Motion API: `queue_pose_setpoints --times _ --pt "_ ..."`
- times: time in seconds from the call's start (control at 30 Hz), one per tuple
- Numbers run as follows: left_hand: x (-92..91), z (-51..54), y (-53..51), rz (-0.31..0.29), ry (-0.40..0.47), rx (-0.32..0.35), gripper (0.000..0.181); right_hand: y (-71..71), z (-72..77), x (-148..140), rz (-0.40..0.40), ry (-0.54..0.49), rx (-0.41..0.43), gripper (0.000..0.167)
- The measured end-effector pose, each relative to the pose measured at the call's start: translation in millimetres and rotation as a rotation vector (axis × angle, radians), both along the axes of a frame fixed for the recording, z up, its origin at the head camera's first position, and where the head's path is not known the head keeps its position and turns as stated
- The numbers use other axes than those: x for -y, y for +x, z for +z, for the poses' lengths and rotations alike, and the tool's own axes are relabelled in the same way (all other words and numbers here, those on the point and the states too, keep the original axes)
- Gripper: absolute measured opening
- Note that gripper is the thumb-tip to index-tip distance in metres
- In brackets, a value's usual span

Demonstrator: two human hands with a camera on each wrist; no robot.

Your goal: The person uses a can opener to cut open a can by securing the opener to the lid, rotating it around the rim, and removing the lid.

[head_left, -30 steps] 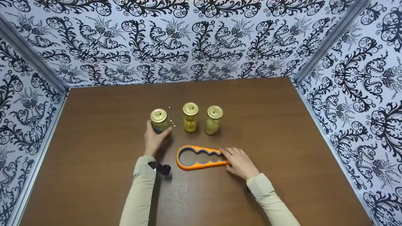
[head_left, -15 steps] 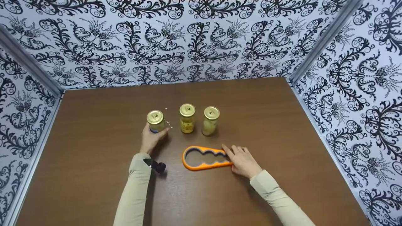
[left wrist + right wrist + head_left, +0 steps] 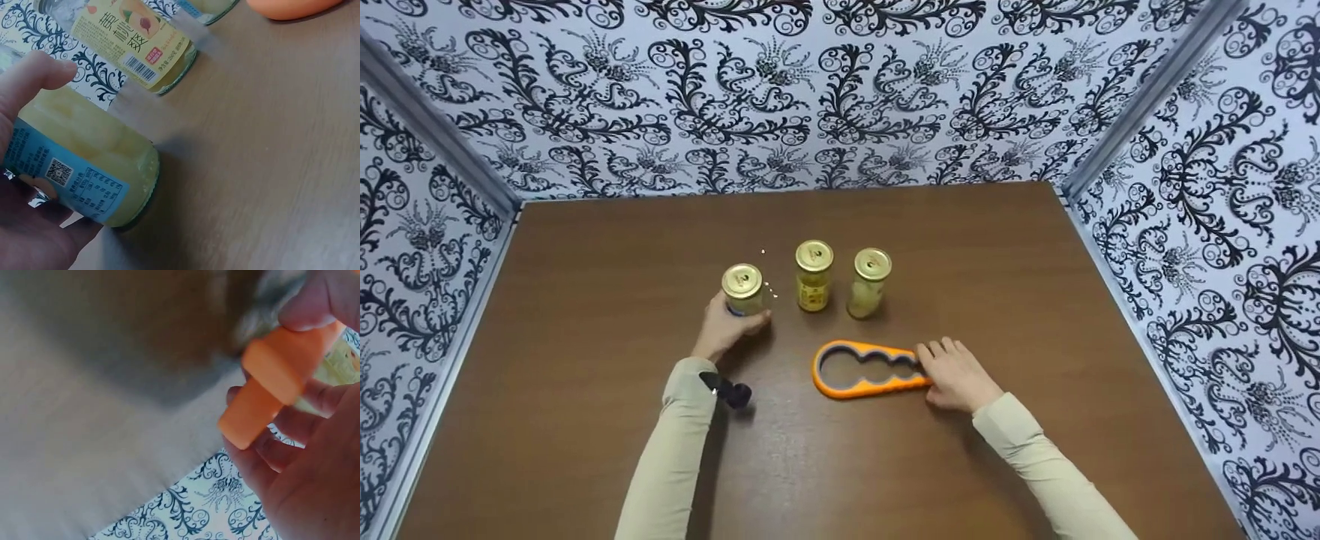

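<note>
While the left hand (image 3: 722, 328) grips the blue-labelled jar (image 3: 744, 287) at left, the right hand (image 3: 960, 379) grasps the opener (image 3: 876, 388) by its right end, near the middle of the table (image 3: 585, 300). Farther off stand the yellow jar (image 3: 813, 292) and, to its right, the pale jar (image 3: 866, 296).
</note>
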State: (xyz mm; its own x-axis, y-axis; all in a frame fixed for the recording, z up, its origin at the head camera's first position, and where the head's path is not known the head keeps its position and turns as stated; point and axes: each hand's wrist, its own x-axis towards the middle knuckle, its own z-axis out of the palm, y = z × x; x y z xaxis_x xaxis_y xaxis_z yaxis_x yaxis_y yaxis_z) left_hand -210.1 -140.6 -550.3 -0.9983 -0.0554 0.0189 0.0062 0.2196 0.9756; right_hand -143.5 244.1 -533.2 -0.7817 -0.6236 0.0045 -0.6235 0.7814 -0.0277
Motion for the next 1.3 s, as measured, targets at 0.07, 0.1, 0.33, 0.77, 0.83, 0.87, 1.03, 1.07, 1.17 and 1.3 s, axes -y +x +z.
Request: queue_pose_setpoints --times 0.07,0.1,0.33,0.77,0.83,0.87,1.03,1.07,1.17,1.3 --pt "-1.4 0.1 0.9 -0.018 0.003 0.004 0.057 -1.3 1.5 -4.0 -0.008 -0.007 -0.005 0.060" --pt "-1.8 0.8 1.7 -0.026 0.002 0.006 0.057 -1.7 1.9 -5.7 -0.011 -0.012 -0.006 0.060" --pt "-0.2 3.0 3.3 -0.058 -0.033 -0.002 0.056 0.6 1.7 -8.4 -0.077 -0.053 -0.060 0.053" --pt "-4.7 5.3 17.7 -0.097 -0.086 0.002 0.057 5.9 0.8 -3.1 -0.207 -0.230 -0.175 0.048" --pt "-7.8 3.4 20.5 -0.109 -0.062 -0.009 0.056 5.7 9.0 -3.7 -0.217 -0.268 -0.186 0.046" --pt "-9.4 2.6 21.6 -0.118 -0.050 -0.017 0.056 5.4 13.7 -3.6 -0.223 -0.284 -0.187 0.045" --pt "-15.3 -0.3 25.1 -0.135 -0.028 -0.043 0.054 4.8 33.2 0.3 -0.237 -0.299 -0.170 0.045" --pt "-16.2 0.1 25.9 -0.143 -0.027 -0.046 0.054 4.7 36.4 1.4 -0.237 -0.301 -0.168 0.045" --pt "-19.5 2.1 28.1 -0.163 -0.029 -0.067 0.054 3.7 45.9 4.4 -0.228 -0.329 -0.173 0.043" --pt "-25.5 6.4 30.9 -0.192 -0.025 -0.121 0.057 0.5 59.6 7.1 -0.203 -0.369 -0.199 0.041"
